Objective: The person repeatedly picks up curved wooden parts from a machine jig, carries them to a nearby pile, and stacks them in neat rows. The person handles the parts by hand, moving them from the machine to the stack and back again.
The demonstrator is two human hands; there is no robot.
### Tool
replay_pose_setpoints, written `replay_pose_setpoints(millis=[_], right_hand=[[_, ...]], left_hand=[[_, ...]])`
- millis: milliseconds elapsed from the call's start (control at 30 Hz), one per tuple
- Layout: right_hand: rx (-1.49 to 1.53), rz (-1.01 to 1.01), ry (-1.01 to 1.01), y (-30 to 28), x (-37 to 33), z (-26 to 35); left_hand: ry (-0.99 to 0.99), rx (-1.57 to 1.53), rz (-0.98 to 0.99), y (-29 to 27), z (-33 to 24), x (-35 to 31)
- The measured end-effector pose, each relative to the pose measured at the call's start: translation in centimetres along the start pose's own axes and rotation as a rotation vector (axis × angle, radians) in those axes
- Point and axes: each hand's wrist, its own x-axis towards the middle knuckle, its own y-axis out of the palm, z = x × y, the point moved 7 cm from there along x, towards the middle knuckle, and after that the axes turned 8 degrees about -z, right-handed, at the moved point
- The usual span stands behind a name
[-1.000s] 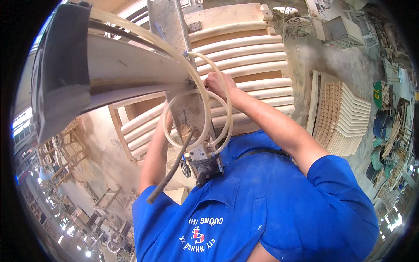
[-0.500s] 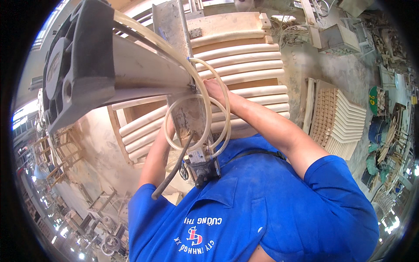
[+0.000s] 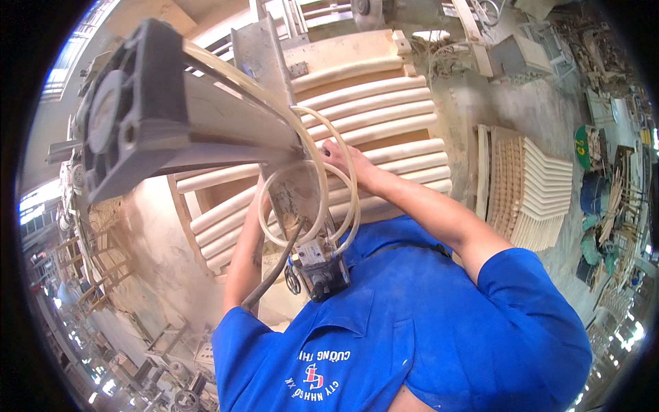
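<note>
My right hand (image 3: 349, 162) is at the right side of an upright metal machine beam (image 3: 292, 192), above a stack of pale rounded wooden rails (image 3: 405, 151). Its fingers look curled in; whatever they hold is hidden. My left forearm (image 3: 245, 250) reaches up on the other side of the beam, which covers the left hand and its fingers. Looped clear air hoses (image 3: 325, 199) hang in front of both wrists. A grey pneumatic cylinder (image 3: 226, 123) with a black end cap (image 3: 127, 117) rises toward me at upper left. Near my chest sits a small valve (image 3: 314, 257) with a black fitting.
A stack of bent pale wooden pieces (image 3: 542, 192) stands on the floor at right. Behind it to the far right lie wood scraps and bundles (image 3: 594, 192). A grey box (image 3: 519, 58) stands at the upper right. Wooden frames (image 3: 103, 264) and machinery fill the left.
The whole view has shifted slightly, so the machine sits a little lower. My right hand has turned a little beside the beam, its fingers more curled. The left hand stays behind the beam.
</note>
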Motion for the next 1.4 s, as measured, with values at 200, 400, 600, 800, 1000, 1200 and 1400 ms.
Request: replay_pose_setpoints(millis=[200, 400, 600, 800, 1000, 1200, 1400], right_hand=[[0.068, -0.022, 0.023, -1.8, -0.3, -3.4], [0.132, -0.206, -0.068, -3.9, -2.2, -2.5], [0.083, -0.315, -0.032, -4.8, -3.1, -3.8], [0.366, -0.344, 0.062, -6.3, -2.7, -3.0], [0.402, -0.457, -0.08, -6.0, -0.7, -0.4], [0.359, -0.289, 0.028, -3.1, -1.9, -3.8], [-0.073, -0.058, 0.157, -4.0, -3.1, -4.4]], left_hand=[[0.048, -0.024, 0.009, 0.1, -1.4, -0.4], [0.016, -0.021, 0.018, -0.1, -1.2, -2.7], [0.026, -0.032, 0.017, -0.3, -1.8, -3.4], [0.001, -0.025, 0.018, -0.8, -1.7, -5.2], [-0.011, -0.026, 0.026, -1.4, -1.9, -7.2], [0.0, -0.038, 0.032, -2.2, -2.3, -8.5], [-0.043, -0.023, 0.031, -3.2, -2.1, -11.5]])
